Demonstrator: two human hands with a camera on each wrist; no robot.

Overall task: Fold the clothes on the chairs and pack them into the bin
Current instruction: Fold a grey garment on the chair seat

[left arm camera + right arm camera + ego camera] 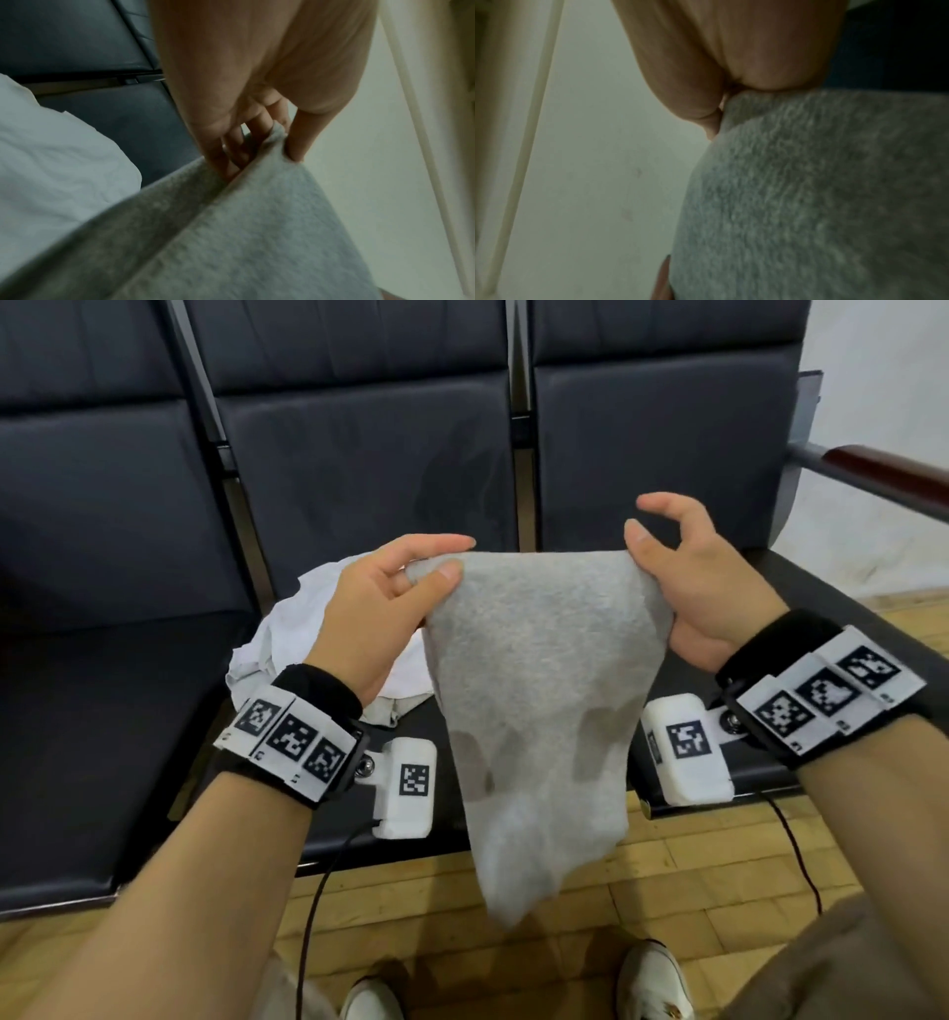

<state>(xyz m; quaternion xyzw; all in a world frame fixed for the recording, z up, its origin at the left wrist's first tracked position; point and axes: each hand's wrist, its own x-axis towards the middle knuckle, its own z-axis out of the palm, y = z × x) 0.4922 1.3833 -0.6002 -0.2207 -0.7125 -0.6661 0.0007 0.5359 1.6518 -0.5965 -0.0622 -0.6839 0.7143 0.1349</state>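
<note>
A soft, fuzzy grey garment [539,701] of heathered knit hangs in the air between both hands, above the front edge of the middle chair seat [339,819]. Its top edge is stretched roughly level from hand to hand, and the cloth narrows as it falls, so its long axis runs straight down, the lower end reaching past the seat's front edge toward the yellowish wood-block floor [683,865]. Faint darker patches show through the fabric about halfway down.

The left hand [380,613] pinches the garment's upper left corner between thumb and fingers; in the left wrist view the fingers [218,154] slip behind a fold of cloth while the thumb [298,146] presses the front. The right hand [693,588] pinches the upper right corner with the thumb against the cloth, its index finger curled free above.

A crumpled white garment [287,634], thin and wrinkled, lies on the middle seat toward its left side, partly behind the left hand. The chairs [359,454] are smooth dark padded leatherette, joined in a row with metal frame strips between them. The right seat [801,588] lies bare beside a wooden armrest [883,464], and the left seat [102,711] is open too. White shoes [652,978] stand on the floor below.
</note>
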